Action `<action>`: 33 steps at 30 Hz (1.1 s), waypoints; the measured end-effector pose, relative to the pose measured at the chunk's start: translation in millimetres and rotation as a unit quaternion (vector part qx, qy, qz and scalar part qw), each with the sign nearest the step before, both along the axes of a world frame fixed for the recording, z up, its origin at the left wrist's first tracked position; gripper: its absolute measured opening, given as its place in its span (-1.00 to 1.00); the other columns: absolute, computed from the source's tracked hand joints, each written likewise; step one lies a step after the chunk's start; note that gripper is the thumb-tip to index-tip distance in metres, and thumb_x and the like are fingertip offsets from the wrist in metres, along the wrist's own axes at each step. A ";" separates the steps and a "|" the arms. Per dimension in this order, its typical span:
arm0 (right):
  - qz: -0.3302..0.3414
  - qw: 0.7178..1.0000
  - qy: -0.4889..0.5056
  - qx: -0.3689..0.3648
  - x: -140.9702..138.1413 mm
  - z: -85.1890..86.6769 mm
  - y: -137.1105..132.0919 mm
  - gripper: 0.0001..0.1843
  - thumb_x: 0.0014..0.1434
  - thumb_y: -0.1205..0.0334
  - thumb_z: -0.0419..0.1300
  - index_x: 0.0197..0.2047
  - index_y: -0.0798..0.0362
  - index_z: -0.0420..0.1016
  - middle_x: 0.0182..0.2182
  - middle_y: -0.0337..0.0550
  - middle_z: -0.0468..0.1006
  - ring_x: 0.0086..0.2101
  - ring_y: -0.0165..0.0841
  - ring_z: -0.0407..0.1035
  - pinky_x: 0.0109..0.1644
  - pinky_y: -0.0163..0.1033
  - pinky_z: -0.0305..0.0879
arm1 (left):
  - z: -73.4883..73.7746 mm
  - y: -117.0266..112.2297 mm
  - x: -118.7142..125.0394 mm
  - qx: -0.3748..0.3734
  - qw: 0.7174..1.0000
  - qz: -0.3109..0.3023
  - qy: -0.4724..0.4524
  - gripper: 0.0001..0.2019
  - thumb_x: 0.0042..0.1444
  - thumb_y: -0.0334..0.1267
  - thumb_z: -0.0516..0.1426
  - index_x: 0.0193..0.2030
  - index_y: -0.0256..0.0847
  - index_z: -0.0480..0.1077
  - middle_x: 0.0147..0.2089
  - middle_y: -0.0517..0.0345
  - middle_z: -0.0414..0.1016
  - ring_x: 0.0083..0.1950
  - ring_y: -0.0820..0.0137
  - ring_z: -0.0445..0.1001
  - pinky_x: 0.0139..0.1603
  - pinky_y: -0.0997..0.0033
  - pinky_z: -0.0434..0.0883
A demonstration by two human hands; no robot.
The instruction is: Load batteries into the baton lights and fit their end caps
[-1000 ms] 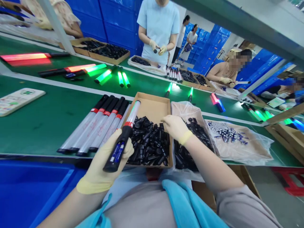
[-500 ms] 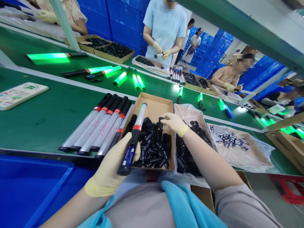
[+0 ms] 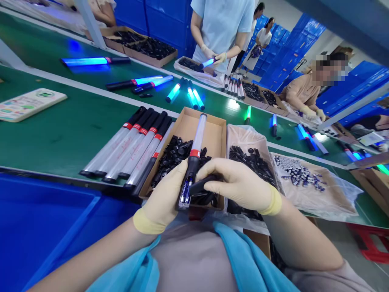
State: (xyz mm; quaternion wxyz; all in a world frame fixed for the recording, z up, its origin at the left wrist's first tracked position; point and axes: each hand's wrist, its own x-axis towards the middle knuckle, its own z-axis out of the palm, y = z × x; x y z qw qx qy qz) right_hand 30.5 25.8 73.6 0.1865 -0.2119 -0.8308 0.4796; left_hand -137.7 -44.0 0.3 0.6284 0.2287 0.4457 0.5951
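Note:
My left hand (image 3: 165,194), in a pale yellow glove, is closed round the black handle of a light stick (image 3: 197,140). Its clear tube points away from me and a red band circles it. Blue batteries show in the handle's uncovered compartment. Between the fingers of my right hand (image 3: 235,180), also gloved, is a black battery cover (image 3: 203,185), tilted right beside that compartment. Whether the cover touches the handle I cannot tell. Below both hands stands a cardboard box (image 3: 187,117) partly filled with loose black covers (image 3: 173,152).
Several light sticks (image 3: 133,146) lie in a row left of the box. To the right are a lined tray of black parts (image 3: 252,158) and a lined tray of batteries (image 3: 299,174). Lit sticks (image 3: 194,97) lie on the green belt beyond; co-workers (image 3: 221,28) stand across it.
My right hand has come from the box to the light stick with a cover. My left hand has moved right and slightly up. Most lit sticks have turned from green to blue.

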 end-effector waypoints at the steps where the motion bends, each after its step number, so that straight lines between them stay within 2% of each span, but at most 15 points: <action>1: 0.036 0.999 -0.022 0.029 -1.9 2.8 -0.1 -0.84 0.26 0.42 0.22 -0.11 0.03 0.51 -0.17 -0.19 0.58 -0.11 -0.36 0.47 0.11 -0.20 0.38 | -0.6 0.0 1.5 0.019 1.000 -0.006 0.005 -0.62 0.23 0.10 0.17 -0.06 -0.16 0.57 -0.25 0.14 0.58 -0.24 0.38 0.50 -0.22 0.45 0.49; 3: 0.095 0.991 -0.048 0.081 -7.2 5.4 0.0 -0.88 0.27 0.43 0.22 -0.19 0.03 0.53 -0.17 -0.19 0.59 -0.10 -0.36 0.47 0.14 -0.22 0.36 | -0.9 0.7 4.6 0.044 0.999 -0.014 0.021 -0.65 0.23 0.06 0.19 -0.07 -0.14 0.59 -0.13 0.13 0.62 -0.05 0.31 0.52 0.04 0.38 0.47; 6: 0.136 0.984 -0.043 0.108 -13.6 3.7 -0.2 -0.87 0.29 0.44 0.21 -0.20 0.04 0.54 -0.14 -0.17 0.58 -0.08 -0.37 0.45 0.14 -0.23 0.36 | 3.8 1.3 9.0 0.034 0.998 0.017 0.042 -0.83 0.15 -0.10 0.26 -0.22 -0.10 0.62 -0.09 0.20 0.64 0.15 0.27 0.47 0.26 0.33 0.36; 9: 0.128 0.986 -0.030 0.106 -13.6 0.5 -0.6 -0.87 0.30 0.44 0.21 -0.18 0.05 0.55 -0.12 -0.17 0.57 -0.07 -0.37 0.45 0.15 -0.22 0.37 | 11.8 -0.1 12.6 0.022 0.997 0.040 0.058 -0.91 0.07 -0.27 0.26 -0.29 -0.09 0.62 -0.08 0.23 0.65 0.25 0.26 0.40 0.32 0.32 0.31; 14: 0.128 0.984 -0.042 0.119 -5.5 -3.1 2.1 -0.87 0.32 0.42 0.19 -0.19 0.05 0.55 -0.14 -0.16 0.55 -0.08 -0.36 0.44 0.16 -0.20 0.37 | 15.8 -1.8 17.2 0.020 0.997 0.040 0.066 -0.86 0.09 -0.23 0.25 -0.22 -0.10 0.63 0.04 0.19 0.62 0.33 0.22 0.33 0.24 0.32 0.40; 16: 0.136 0.982 -0.041 0.127 -3.0 -4.8 3.2 -0.87 0.33 0.39 0.18 -0.19 0.02 0.55 -0.14 -0.17 0.53 -0.08 -0.36 0.44 0.14 -0.20 0.39 | 16.1 -0.6 19.0 0.025 0.997 0.037 0.057 -0.83 0.08 -0.21 0.26 -0.19 -0.10 0.63 0.05 0.16 0.62 0.29 0.22 0.37 0.16 0.37 0.44; 19: 0.129 0.980 -0.010 0.153 -2.5 -9.1 1.3 -0.87 0.35 0.37 0.17 -0.19 0.01 0.53 -0.09 -0.13 0.47 -0.02 -0.33 0.41 0.16 -0.16 0.40 | 20.0 2.2 21.1 0.028 0.998 0.022 0.043 -0.84 0.05 -0.25 0.27 -0.22 -0.17 0.63 -0.04 0.09 0.64 0.11 0.24 0.49 0.01 0.43 0.49; 21: 0.093 0.978 -0.001 0.187 -3.5 -13.7 -2.0 -0.87 0.33 0.40 0.17 -0.13 0.01 0.51 0.04 -0.06 0.40 0.08 -0.26 0.35 0.21 -0.06 0.37 | 23.5 3.5 22.1 0.025 0.999 0.014 0.032 -0.87 0.01 -0.28 0.28 -0.26 -0.17 0.61 -0.14 0.09 0.64 -0.02 0.25 0.53 -0.12 0.42 0.52; 23: 0.039 0.978 0.002 0.207 -4.1 -19.9 -5.0 -0.76 0.28 0.40 0.23 0.00 -0.01 0.45 0.15 0.00 0.31 0.18 -0.19 0.27 0.27 0.05 0.32 | 24.9 3.5 22.9 0.023 0.999 0.019 0.020 -0.91 0.01 -0.26 0.29 -0.30 -0.15 0.59 -0.22 0.11 0.62 -0.08 0.24 0.54 -0.19 0.41 0.51; 25: -0.010 0.981 0.012 0.193 -3.2 -27.1 -6.5 -0.57 0.21 0.35 0.33 0.12 -0.02 0.35 0.16 0.03 0.26 0.21 -0.14 0.23 0.25 0.09 0.35 | 22.6 2.3 24.0 0.019 0.999 0.023 0.012 -0.87 0.08 -0.15 0.28 -0.29 -0.13 0.58 -0.25 0.11 0.60 -0.09 0.25 0.53 -0.20 0.41 0.50; 28: -0.067 0.985 0.025 0.159 1.9 -35.6 -6.8 -0.42 0.14 0.22 0.42 0.15 -0.01 0.28 0.14 0.05 0.25 0.15 -0.12 0.30 0.13 0.05 0.46 | 14.9 -0.7 26.0 0.017 1.000 -0.002 -0.005 -0.66 0.18 0.09 0.21 -0.15 -0.12 0.58 -0.23 0.09 0.58 -0.15 0.26 0.52 -0.22 0.39 0.48; 29: -0.089 0.982 0.026 0.162 4.3 -36.9 -7.2 -0.41 0.14 0.19 0.43 0.15 -0.01 0.28 0.14 0.07 0.25 0.14 -0.11 0.31 0.10 0.04 0.47 | 12.5 -1.4 26.4 0.022 0.999 -0.024 -0.004 -0.63 0.19 0.11 0.19 -0.10 -0.12 0.57 -0.24 0.10 0.56 -0.20 0.28 0.50 -0.25 0.39 0.47; 31: -0.129 0.971 0.045 0.198 9.6 -37.1 -9.7 -0.48 0.19 0.17 0.38 0.14 0.01 0.28 0.12 0.07 0.29 0.13 -0.13 0.32 0.09 0.01 0.46 | 10.2 -1.7 26.2 0.035 0.998 -0.054 0.012 -0.68 0.19 0.03 0.24 -0.05 -0.11 0.55 -0.27 0.16 0.52 -0.29 0.37 0.45 -0.32 0.45 0.42; 33: -0.111 0.954 0.065 0.269 13.6 -36.2 -14.1 -0.66 0.30 0.19 0.26 0.09 0.01 0.32 0.03 0.01 0.40 0.07 -0.18 0.36 0.07 -0.06 0.45 | 11.3 0.1 24.7 0.032 0.998 -0.057 0.026 -0.77 0.16 -0.10 0.29 -0.10 -0.11 0.54 -0.32 0.23 0.46 -0.35 0.44 0.39 -0.37 0.52 0.38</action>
